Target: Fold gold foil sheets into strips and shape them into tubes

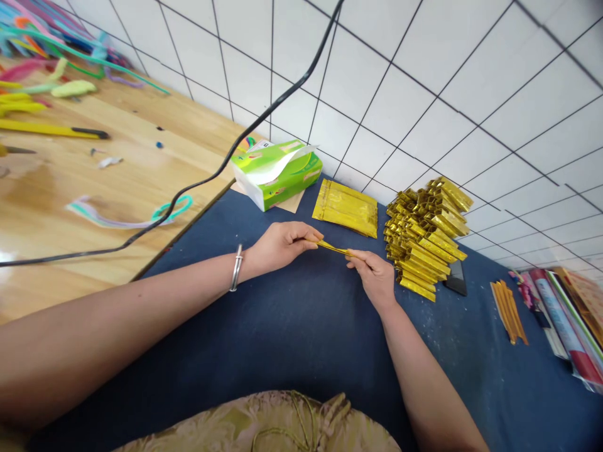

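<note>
My left hand (281,243) and my right hand (374,275) together pinch a narrow strip of gold foil paper (333,248), one hand at each end, just above the dark blue cloth (292,326). A silver bangle (236,268) sits on my left wrist. Behind the strip lies a flat stack of gold foil sheets (346,208). To the right of my right hand stands a large pile of folded gold paper pieces (426,238).
A green tissue box (276,172) sits at the cloth's far edge. A black cable (207,179) crosses the wooden table (61,188), which holds coloured pipe cleaners (51,37) and a yellow utility knife (51,130). Orange sticks (509,311) and rolled packages (565,326) lie at right.
</note>
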Demonstrator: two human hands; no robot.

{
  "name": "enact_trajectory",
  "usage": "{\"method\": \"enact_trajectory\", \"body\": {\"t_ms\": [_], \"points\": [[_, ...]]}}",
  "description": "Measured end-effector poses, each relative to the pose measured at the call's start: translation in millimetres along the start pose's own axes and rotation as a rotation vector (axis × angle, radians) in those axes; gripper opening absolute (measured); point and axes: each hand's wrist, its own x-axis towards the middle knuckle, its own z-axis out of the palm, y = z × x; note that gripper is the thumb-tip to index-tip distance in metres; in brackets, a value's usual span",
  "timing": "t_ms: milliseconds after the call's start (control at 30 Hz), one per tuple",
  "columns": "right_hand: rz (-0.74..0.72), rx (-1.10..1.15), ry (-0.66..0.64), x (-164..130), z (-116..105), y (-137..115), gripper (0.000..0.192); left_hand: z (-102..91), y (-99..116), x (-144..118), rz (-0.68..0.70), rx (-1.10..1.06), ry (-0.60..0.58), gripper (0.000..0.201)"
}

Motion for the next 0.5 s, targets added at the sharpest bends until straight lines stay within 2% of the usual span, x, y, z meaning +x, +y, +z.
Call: {"method": "enact_trajectory", "body": {"t_ms": [133,367,500], "points": [[-0.006,-0.006,0.013,-0.3,0.3,-1.6,0.019,-0.1,0.1,1.1,0.005,0.013,-0.018,0.016],[0.037,-0.045,0.053,2.3,-1.4,3.5,0.024,-1.6,2.1,2.2,-0.042,-0.047,-0.14,0.021],[0.009,-0.029,0.032,2.2,-0.8,4.3,0.022,-0.5,3.6,-1.3,-0.095,-0.004,-0.125,0.024]]}}
